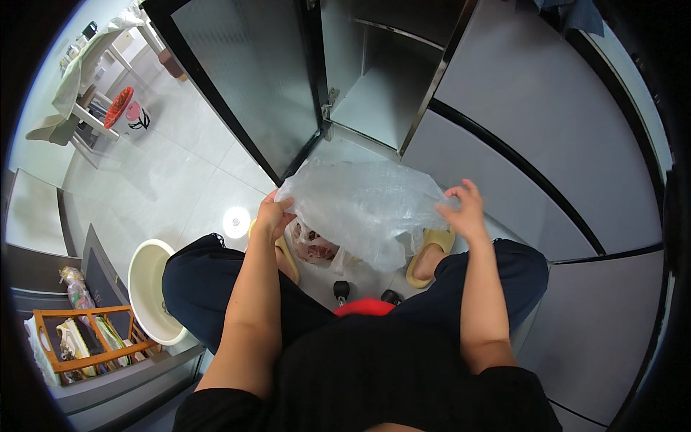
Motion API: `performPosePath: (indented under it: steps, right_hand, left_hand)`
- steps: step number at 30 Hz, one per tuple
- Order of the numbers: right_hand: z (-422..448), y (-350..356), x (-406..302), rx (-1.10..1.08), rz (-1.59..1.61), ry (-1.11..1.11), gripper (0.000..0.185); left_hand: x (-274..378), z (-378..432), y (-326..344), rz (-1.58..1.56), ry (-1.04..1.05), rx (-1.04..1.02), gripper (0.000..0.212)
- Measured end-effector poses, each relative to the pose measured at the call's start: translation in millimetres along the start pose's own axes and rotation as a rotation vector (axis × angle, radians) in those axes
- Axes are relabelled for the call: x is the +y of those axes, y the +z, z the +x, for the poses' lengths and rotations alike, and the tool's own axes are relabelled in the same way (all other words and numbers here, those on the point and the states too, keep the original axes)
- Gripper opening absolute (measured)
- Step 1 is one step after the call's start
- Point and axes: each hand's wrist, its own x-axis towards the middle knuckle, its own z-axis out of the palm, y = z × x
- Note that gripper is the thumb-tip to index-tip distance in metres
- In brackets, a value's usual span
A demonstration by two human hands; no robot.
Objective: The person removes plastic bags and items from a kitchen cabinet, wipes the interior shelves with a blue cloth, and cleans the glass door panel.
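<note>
A translucent white plastic bag [361, 205] is spread out between my hands, above the floor and between my feet. My left hand [274, 213] pinches its left corner between thumb and fingers. At the bag's right edge, my right hand [463, 208] has the film between thumb and index finger, with the other fingers raised and apart. Beneath the left part of the spread bag, a second clear plastic bag [313, 245] with reddish-brown contents rests on the floor; the film above hides part of it.
A black-framed glass door [253, 75] stands ajar beside the cabinet's lower compartment [378, 102]. Grey cabinet fronts [486, 178] flank my right side. By my left knee is a white basin [146, 291], near a wooden rack [97, 364]. A bin [132, 119] with red liner stands farther off.
</note>
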Motion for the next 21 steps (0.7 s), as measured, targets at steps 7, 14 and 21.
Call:
performPosePath:
  steps: [7,14,21]
  right_hand:
    - [-17,67,-78,-0.034,-0.319,-0.209,0.074]
    - [-31,134,-58,-0.933,-0.449,-0.068,0.057]
    - [13,111,-84,-0.554,-0.424,-0.153,0.044]
  left_hand:
    - [-31,20,-19,0.009,-0.045,0.014,0.041]
    - [-42,34,-28,0.196,-0.117,0.261,0.041]
    - [12,23,47,1.069,0.105,0.623,0.059]
